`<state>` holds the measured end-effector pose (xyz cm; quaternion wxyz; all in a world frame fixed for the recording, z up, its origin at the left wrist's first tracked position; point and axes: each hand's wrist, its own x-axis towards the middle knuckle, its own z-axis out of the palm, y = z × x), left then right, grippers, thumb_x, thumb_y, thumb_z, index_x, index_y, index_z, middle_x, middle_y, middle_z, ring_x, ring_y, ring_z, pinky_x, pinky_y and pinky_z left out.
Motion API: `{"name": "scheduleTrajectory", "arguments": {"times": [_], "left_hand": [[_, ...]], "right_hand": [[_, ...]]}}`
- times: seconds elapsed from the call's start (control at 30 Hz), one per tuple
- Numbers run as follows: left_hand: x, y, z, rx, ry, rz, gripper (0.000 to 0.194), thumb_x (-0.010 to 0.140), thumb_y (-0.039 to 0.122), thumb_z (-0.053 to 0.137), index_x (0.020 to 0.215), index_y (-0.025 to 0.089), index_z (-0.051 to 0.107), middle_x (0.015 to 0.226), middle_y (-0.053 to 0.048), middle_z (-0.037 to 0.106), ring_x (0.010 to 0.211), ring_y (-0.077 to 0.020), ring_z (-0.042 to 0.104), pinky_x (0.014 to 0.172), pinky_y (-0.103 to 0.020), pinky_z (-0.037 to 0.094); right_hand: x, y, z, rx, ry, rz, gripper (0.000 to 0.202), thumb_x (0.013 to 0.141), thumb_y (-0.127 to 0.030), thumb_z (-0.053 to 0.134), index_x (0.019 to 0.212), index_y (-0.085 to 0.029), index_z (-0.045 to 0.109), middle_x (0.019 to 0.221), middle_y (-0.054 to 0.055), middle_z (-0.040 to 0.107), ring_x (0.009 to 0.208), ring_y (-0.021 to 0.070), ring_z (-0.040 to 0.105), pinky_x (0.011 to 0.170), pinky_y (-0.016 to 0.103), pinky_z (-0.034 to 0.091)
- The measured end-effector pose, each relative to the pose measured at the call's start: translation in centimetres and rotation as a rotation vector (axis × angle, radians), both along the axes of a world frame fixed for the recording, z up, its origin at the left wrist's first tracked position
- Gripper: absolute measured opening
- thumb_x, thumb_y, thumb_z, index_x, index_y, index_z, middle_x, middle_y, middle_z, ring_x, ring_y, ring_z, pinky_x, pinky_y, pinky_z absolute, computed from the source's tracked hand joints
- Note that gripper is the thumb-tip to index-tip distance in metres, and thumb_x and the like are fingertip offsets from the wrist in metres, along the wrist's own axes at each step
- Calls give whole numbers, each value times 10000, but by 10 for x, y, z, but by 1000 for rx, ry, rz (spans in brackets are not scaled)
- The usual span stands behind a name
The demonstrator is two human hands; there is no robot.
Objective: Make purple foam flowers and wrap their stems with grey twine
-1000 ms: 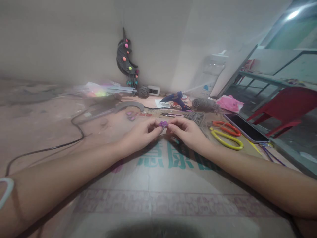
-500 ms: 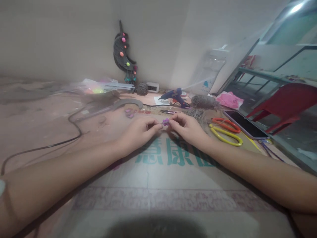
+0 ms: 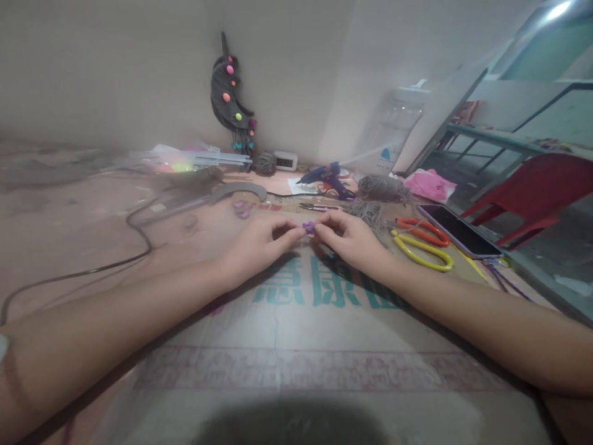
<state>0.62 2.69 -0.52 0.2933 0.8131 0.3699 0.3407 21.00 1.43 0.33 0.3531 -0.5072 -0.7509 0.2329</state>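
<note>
Between my fingertips is a small purple piece [image 3: 309, 228], flower-like in outline; its exact kind is too small to tell. My left hand [image 3: 264, 244] pinches it from the left with thumb and forefinger. From the right, my right hand [image 3: 348, 238] grips its other side in the same way. Both hands are just above a printed cardboard sheet [image 3: 278, 330]. A few more purple bits [image 3: 241, 209] lie beyond my left hand. Behind my right hand are loose grey yarn [image 3: 368, 214] and a pair of slim scissors or snips [image 3: 319, 207].
Pliers with an orange handle [image 3: 424, 232] and a yellow handle [image 3: 424, 252] lie right, beside a phone [image 3: 458, 230]. Behind stand a blue glue gun [image 3: 331, 179], a yarn ball [image 3: 265, 163] and a clear bottle [image 3: 396, 130]. A beaded crescent [image 3: 225, 99] hangs on the wall. A black cord [image 3: 92, 272] runs left.
The purple piece has turned slightly between my fingertips, and my left fingertips are a little closer to it. Otherwise the hands keep their place.
</note>
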Motion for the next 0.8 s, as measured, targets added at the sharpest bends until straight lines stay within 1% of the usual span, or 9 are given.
{"name": "scheduleTrajectory", "arguments": {"times": [0.07, 0.13, 0.27, 0.4, 0.5, 0.6, 0.67, 0.73, 0.8], "left_hand": [[0, 0, 1, 62, 60, 16, 350, 968, 369, 484, 728, 171, 643, 685, -6, 630, 679, -154, 568, 636, -268, 397], [0, -1, 2, 105, 93, 27, 357, 969, 352, 477, 704, 170, 633, 675, -8, 621, 678, -156, 560, 640, -273, 387], [0, -2, 3, 95, 82, 44, 264, 944, 319, 531, 781, 175, 681, 734, -12, 679, 697, -158, 584, 662, -274, 403], [-1, 0, 2, 69, 51, 87, 220, 933, 315, 552, 839, 171, 689, 798, -20, 720, 732, -165, 621, 699, -278, 445], [-2, 2, 0, 99, 60, 97, 207, 932, 307, 551, 967, 184, 713, 910, -38, 754, 826, -190, 661, 781, -304, 488], [-4, 5, -2, 191, 128, 81, 252, 926, 254, 535, 1098, 197, 711, 1047, -66, 760, 954, -224, 674, 873, -346, 499], [-5, 7, -5, 278, 202, 40, 248, 926, 221, 519, 1066, 199, 722, 1056, -76, 755, 963, -233, 669, 877, -354, 494], [-7, 9, -8, 356, 276, 14, 232, 938, 225, 509, 987, 196, 733, 972, -79, 751, 894, -230, 660, 842, -348, 486], [-9, 10, -9, 425, 342, 30, 223, 947, 245, 514, 923, 193, 730, 893, -78, 734, 841, -229, 644, 815, -348, 468]], "right_hand": [[0, 1, -1, -5, 9, 3, 151, 883, -253, 543, 752, -198, 595, 694, -7, 655, 629, 124, 571, 625, 254, 438], [0, 1, -2, -8, 11, 4, 150, 882, -252, 545, 754, -197, 600, 704, -3, 663, 638, 126, 581, 633, 255, 445], [-1, 0, -2, -13, 3, 0, 141, 876, -251, 554, 761, -198, 616, 699, -6, 668, 629, 125, 588, 625, 252, 446], [-1, -1, -3, -29, -10, 8, 146, 880, -258, 554, 757, -202, 611, 670, -13, 663, 594, 123, 583, 601, 250, 439], [0, -1, -4, -32, -9, 20, 145, 886, -260, 547, 765, -205, 605, 669, -14, 670, 590, 124, 588, 605, 252, 443], [0, 0, -4, -16, -11, 27, 150, 890, -259, 542, 761, -207, 596, 673, -12, 673, 604, 127, 594, 620, 255, 447], [0, 0, -4, -2, -20, 20, 153, 887, -257, 540, 753, -208, 594, 663, -15, 664, 595, 126, 582, 606, 253, 436], [0, 0, -3, 2, -28, 13, 155, 881, -252, 535, 742, -207, 590, 647, -19, 650, 582, 124, 568, 588, 250, 423], [-1, -1, -3, -4, -27, 18, 156, 875, -246, 532, 734, -206, 584, 639, -21, 643, 574, 122, 559, 575, 247, 413]]}}
